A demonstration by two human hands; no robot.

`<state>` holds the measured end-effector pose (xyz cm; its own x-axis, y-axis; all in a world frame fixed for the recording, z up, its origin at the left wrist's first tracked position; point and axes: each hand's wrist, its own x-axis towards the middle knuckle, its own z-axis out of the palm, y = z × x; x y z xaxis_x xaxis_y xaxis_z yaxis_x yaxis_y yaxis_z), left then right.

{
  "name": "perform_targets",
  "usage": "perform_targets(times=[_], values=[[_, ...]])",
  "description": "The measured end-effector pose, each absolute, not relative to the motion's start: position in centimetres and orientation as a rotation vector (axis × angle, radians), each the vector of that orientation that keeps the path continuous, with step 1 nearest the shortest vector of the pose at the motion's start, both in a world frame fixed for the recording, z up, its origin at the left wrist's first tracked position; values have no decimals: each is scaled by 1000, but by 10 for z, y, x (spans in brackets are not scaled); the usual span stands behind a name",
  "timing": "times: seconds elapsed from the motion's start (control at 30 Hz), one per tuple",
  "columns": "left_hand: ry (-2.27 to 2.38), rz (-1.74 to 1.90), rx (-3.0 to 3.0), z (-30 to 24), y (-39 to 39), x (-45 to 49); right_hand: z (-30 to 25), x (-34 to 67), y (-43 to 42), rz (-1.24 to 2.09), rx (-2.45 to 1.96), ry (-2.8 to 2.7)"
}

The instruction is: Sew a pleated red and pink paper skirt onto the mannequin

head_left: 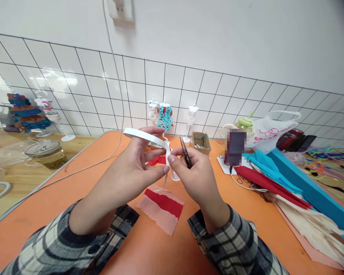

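My left hand (134, 164) is closed around a roll of white tape (145, 135), which is looped over its fingers. From the roll a narrow white tape strip (167, 156) hangs down, and the left thumb presses on it. My right hand (196, 172) pinches near the strip's edge with thumb and forefinger. The same hand also holds a slim, dark, two-pronged tool (185, 154), tips up; whether it is tweezers or small scissors I cannot tell. Below the hands lies a pink fabric piece (157, 215) with a red band (164, 202) across it. Red fabric (157, 160) shows behind the fingers.
Small dress forms stand at the back, one in turquoise ruffles (164, 116), beside a cardboard box (201, 142). Right are a phone (235, 147) on a stand, folded fabrics (275, 187) and a plastic bag (275, 130). A white cable (88, 168) crosses the orange table (54, 217) at left.
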<state>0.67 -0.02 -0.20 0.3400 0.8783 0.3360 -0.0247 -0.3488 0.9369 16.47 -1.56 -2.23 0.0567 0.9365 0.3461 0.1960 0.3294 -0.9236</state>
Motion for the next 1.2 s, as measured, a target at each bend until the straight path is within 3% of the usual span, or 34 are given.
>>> perform_targets(times=[0.2, 0.47, 0.9, 1.2], values=[[963, 1175, 1696, 7, 7, -4, -19, 167, -14, 966, -1098, -1443], [1034, 1159, 1843, 13, 7, -4, -20, 168, -14, 958, -1069, -1475], [1092, 1244, 1801, 7, 7, -2, -32, 156, -19, 278, -1253, -1637], [1012, 1199, 1814, 7, 8, -3, -30, 160, -17, 286, -1287, -1650]])
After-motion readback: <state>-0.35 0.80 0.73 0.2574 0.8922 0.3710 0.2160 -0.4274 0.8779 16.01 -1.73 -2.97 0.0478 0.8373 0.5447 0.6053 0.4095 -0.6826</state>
